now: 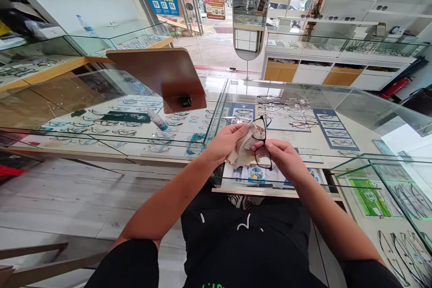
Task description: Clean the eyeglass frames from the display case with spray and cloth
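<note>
Black-framed eyeglasses [263, 158] are held on end above the glass counter, one lens above the other. My right hand [285, 155] pinches them near the bridge with thumb and fingers. A pale cleaning cloth [242, 150] with red print hangs from my left hand [227, 141], whose thumb and fingers are closed on it. The cloth lies against the upper lens and partly covers it. Some of my left fingertips are hidden behind the cloth.
Beneath my hands is a glass display case [337, 92] with rows of eyeglasses. A spray bottle [157, 119] and a brown tilted mirror stand [162, 67] are on the left counter. An open drawer [276, 192] holds printed cards near my waist. Another glass case [357, 171] is at right.
</note>
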{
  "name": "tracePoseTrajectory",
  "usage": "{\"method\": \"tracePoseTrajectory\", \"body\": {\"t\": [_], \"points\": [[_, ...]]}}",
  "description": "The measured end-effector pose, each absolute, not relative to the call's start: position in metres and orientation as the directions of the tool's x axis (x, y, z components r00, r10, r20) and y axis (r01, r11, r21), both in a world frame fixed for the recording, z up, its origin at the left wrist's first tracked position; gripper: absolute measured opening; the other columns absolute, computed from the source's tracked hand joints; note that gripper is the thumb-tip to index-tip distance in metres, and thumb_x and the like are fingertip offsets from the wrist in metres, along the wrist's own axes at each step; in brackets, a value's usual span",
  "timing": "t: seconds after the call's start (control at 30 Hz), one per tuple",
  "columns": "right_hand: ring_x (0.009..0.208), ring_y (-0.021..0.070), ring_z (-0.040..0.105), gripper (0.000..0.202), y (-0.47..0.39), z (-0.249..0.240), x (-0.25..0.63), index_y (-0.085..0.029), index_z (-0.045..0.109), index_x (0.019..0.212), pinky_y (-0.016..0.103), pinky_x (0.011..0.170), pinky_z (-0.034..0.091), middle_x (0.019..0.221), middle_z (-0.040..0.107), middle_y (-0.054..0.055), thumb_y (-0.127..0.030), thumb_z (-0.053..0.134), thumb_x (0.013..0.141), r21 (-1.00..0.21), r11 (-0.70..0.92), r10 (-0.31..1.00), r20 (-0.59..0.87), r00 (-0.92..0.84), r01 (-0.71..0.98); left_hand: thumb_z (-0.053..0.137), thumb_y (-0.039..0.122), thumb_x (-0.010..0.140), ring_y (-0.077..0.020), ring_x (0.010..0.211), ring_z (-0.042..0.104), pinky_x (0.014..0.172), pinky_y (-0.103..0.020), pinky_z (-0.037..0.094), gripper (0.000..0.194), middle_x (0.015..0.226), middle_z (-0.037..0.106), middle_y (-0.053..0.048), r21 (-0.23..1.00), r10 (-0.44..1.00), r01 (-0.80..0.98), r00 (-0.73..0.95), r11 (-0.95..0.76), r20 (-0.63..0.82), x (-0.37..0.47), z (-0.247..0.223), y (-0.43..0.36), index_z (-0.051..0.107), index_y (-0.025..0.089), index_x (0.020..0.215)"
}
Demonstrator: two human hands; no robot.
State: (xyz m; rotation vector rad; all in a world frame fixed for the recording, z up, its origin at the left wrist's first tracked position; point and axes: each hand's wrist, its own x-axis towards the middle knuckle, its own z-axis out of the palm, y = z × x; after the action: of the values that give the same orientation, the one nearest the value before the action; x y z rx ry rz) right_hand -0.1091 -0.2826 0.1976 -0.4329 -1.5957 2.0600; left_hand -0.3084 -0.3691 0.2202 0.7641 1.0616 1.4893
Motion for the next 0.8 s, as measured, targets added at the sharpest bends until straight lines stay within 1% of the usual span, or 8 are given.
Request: {"method": "tracePoseTrajectory", "body": {"t": [0.13,0.27,0.43,0.53,0.67,0.8], "points": [[0.095,0.0230,0.077,0.036,-0.284,0.198,-0.113,-0.023,0.089,0.104,0.040,0.099,0.058,0.103,0.085,0.008,-0.057,0.084,0.092,-0.942,-0.265,0.560,0.025,-0.828,-0.207,0.096,0.058,0.078,-0.0141,0.068,0.071,0.071,-0.026,0.062,0.056,0.086,0.080,-0.007,0.900,0.987,-0.436,-0.145,0.003,-0.074,-0.306,0.218,-0.368,0.082,0.013,0.109],[0.091,0.0224,0.077,0.039,-0.284,0.196,-0.115,-0.023,0.089,0.101,0.039,0.096,0.058,0.100,0.085,0.009,-0.059,0.086,0.090,-0.932,-0.295,0.556,0.010,-0.831,-0.209,0.100,0.049,0.076,-0.0137,0.079,0.072,0.079,-0.025,0.062,0.050,0.096,0.080,-0.007,0.907,0.989,-0.420,-0.143,-0.029,-0.035,-0.305,0.215,-0.366,0.081,0.014,0.107],[0.092,0.0218,0.076,0.040,-0.284,0.192,-0.118,-0.022,0.090,0.099,0.037,0.094,0.057,0.098,0.085,0.008,-0.060,0.090,0.085,-0.936,-0.293,0.556,0.002,-0.831,-0.197,0.104,0.046,0.069,-0.0104,0.073,0.067,0.068,-0.020,0.056,0.053,0.088,0.077,-0.003,0.904,0.976,-0.423,-0.216,-0.065,-0.031,-0.297,0.212,-0.363,0.079,0.013,0.101],[0.092,0.0219,0.075,0.040,-0.284,0.187,-0.119,-0.022,0.090,0.098,0.037,0.090,0.057,0.098,0.085,0.008,-0.060,0.090,0.085,-0.945,-0.268,0.562,0.003,-0.827,-0.185,0.106,0.045,0.066,-0.0087,0.068,0.064,0.064,-0.019,0.053,0.052,0.082,0.073,-0.001,0.889,0.962,-0.446,-0.273,-0.099,-0.030,-0.289,0.211,-0.360,0.074,0.013,0.093],[0.091,0.0216,0.074,0.039,-0.284,0.183,-0.120,-0.022,0.090,0.099,0.036,0.088,0.056,0.096,0.085,0.009,-0.059,0.088,0.088,-0.951,-0.254,0.560,0.004,-0.828,-0.176,0.102,0.050,0.070,-0.0064,0.054,0.053,0.051,-0.019,0.045,0.051,0.069,0.062,0.004,0.874,0.959,-0.473,-0.282,-0.108,-0.034,-0.281,0.210,-0.358,0.069,0.015,0.089],[0.092,0.0211,0.074,0.037,-0.283,0.183,-0.120,-0.023,0.090,0.097,0.036,0.092,0.057,0.096,0.084,0.008,-0.059,0.089,0.087,-0.942,-0.274,0.578,-0.001,-0.816,-0.193,0.099,0.052,0.075,-0.0081,0.059,0.057,0.054,-0.021,0.047,0.050,0.077,0.068,0.001,0.862,0.954,-0.494,-0.296,-0.114,-0.044,-0.280,0.208,-0.357,0.072,0.015,0.095]]}}
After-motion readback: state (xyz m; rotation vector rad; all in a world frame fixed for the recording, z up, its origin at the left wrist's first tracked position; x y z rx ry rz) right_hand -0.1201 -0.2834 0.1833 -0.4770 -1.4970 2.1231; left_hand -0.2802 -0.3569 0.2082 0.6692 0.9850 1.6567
